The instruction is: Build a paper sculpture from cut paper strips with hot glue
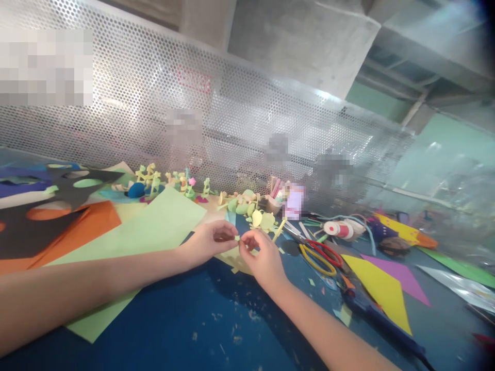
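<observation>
My left hand (207, 241) and my right hand (263, 257) meet above the blue table, fingertips almost touching. Between them is a tiny light green piece (237, 238), pinched by thumb and fingers from both sides; it looks like cut paper or foam. A large light green sheet (154, 226) lies under my left forearm. Just behind the hands are pale yellow and green cut-outs (265, 220), with a thin yellow strip (279, 230) beside my right hand. Part of a pale yellow sheet (235, 260) shows below the fingers.
Red-handled scissors (328, 252) and yellow-handled scissors (317, 260) lie on the right, near a dark blue glue gun (381, 319), a yellow sheet (381, 288) and a thread spool (338, 229). Orange (93, 226) and black sheets (23, 237) cover the left. Behind rises a perforated metal screen (135, 93).
</observation>
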